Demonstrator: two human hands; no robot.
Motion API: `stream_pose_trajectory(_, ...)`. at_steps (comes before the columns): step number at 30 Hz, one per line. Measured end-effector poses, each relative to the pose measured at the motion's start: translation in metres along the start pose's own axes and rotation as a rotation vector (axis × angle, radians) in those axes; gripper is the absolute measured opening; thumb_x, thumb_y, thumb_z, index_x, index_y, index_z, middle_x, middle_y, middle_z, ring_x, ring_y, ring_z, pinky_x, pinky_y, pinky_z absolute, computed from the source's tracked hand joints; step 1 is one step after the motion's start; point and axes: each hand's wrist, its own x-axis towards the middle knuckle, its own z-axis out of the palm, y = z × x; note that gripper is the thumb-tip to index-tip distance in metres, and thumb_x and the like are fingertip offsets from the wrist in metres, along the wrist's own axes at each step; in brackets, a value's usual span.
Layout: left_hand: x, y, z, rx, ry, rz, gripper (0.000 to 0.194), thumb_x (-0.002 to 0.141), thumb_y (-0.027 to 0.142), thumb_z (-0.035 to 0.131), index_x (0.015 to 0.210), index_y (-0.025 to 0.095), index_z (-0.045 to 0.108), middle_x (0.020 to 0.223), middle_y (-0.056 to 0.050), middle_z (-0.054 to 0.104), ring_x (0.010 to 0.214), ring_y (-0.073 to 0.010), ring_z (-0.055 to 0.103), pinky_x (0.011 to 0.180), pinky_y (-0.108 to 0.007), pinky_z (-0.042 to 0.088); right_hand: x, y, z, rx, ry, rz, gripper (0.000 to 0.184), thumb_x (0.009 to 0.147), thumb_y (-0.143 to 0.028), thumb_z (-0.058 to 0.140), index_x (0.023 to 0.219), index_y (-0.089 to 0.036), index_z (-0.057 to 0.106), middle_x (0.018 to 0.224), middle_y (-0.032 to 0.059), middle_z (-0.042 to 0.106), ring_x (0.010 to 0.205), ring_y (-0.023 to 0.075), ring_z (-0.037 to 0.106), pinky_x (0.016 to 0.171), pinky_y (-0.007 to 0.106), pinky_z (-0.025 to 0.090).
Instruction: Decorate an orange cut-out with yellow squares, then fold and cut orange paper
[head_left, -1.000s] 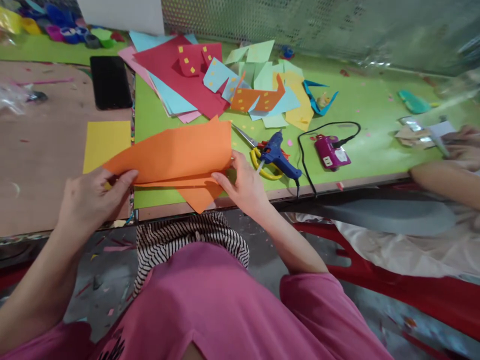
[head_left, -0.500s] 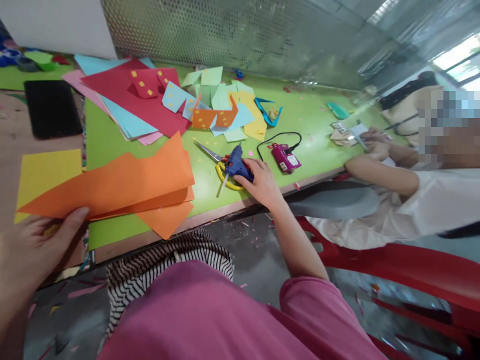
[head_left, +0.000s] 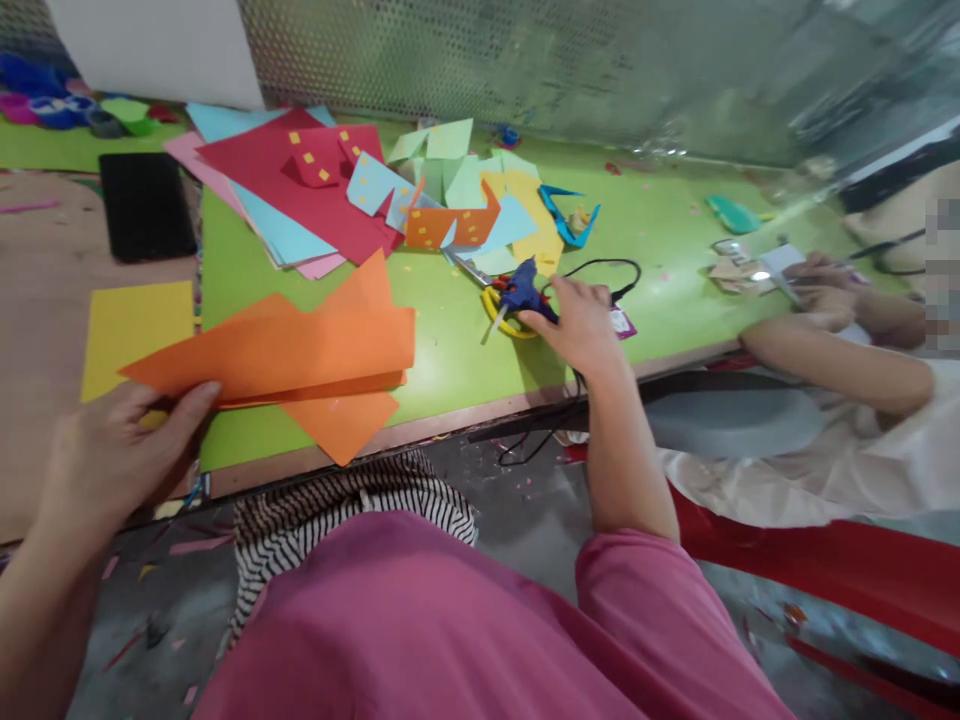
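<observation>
Left of the scissors (head_left: 490,300), the left hand (head_left: 116,450) pinched the paper (head_left: 300,350), probably to keep it folded. Over the scissors, the right hand (head_left: 585,325) gripped the glue gun (head_left: 523,288), apparently for a steady hold.

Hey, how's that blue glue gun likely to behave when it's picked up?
The blue glue gun should probably stay rigid, since its body looks like hard plastic. The black cord running over the table edge seems to be its own, so it may drag. The yellow-handled scissors look partly tucked under it and could shift.
</observation>
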Motion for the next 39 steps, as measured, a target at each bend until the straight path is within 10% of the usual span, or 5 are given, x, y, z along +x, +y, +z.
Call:
stream_pose_trajectory(6,0.006,0.019,-0.015,-0.312,-0.133,0.264,0.026,0.085,0.047,0.061,0.101,0.032,0.076,0.108,-0.001,0.080,0.103,-0.0228,0.073,0.095,-0.040,0.057,-0.042,-0.086,-0.003,0.405,-0.199,-0.572,0.046,0.094,-0.030,0.067,0.139,-0.028,0.058,0.138,0.0099,0.066,0.129,0.0314,0.057,0.106,0.053,0.048)
stream_pose_trajectory(11,-0.001,0.003,-0.012,-0.277,-0.149,0.399,0.027,0.095,0.039,0.055,0.110,0.032,0.076,0.121,-0.001,0.078,0.111,-0.0219,0.071,0.097,-0.041,0.054,-0.031,-0.118,0.034,0.493,-0.250,-0.737,0.031,0.099,-0.014,0.053,0.122,-0.026,0.069,0.128,0.0080,0.070,0.116,0.0240,0.062,0.101,0.044,0.048)
stream_pose_trajectory(17,-0.003,0.014,-0.010,-0.136,0.017,0.225,0.041,0.094,0.052,0.059,0.065,0.023,0.063,0.076,-0.001,0.068,0.075,-0.0172,0.063,0.065,-0.030,0.044,-0.016,-0.121,0.044,0.578,-0.228,-0.546,0.030,0.103,-0.046,0.055,0.089,-0.023,0.068,0.102,0.0077,0.070,0.100,0.0243,0.063,0.090,0.041,0.049)
stream_pose_trajectory(22,0.008,0.032,-0.015,-0.068,-0.083,0.106,0.037,0.094,0.051,0.053,0.072,0.021,0.058,0.086,-0.004,0.065,0.085,-0.0188,0.060,0.075,-0.031,0.043,-0.021,-0.128,0.046,0.524,-0.175,-0.372,0.047,0.099,-0.063,0.052,0.073,-0.024,0.049,0.088,0.0059,0.062,0.091,0.0241,0.059,0.085,0.041,0.048)
stream_pose_trajectory(39,0.027,0.050,-0.016,0.071,-0.076,-0.042,0.037,0.094,0.051,0.050,0.080,0.019,0.064,0.095,-0.010,0.064,0.101,-0.0278,0.062,0.095,-0.040,0.049,-0.016,-0.135,0.052,0.447,-0.144,-0.264,0.038,0.096,-0.050,0.061,0.071,-0.025,0.047,0.082,0.0062,0.060,0.086,0.0258,0.061,0.087,0.046,0.050)
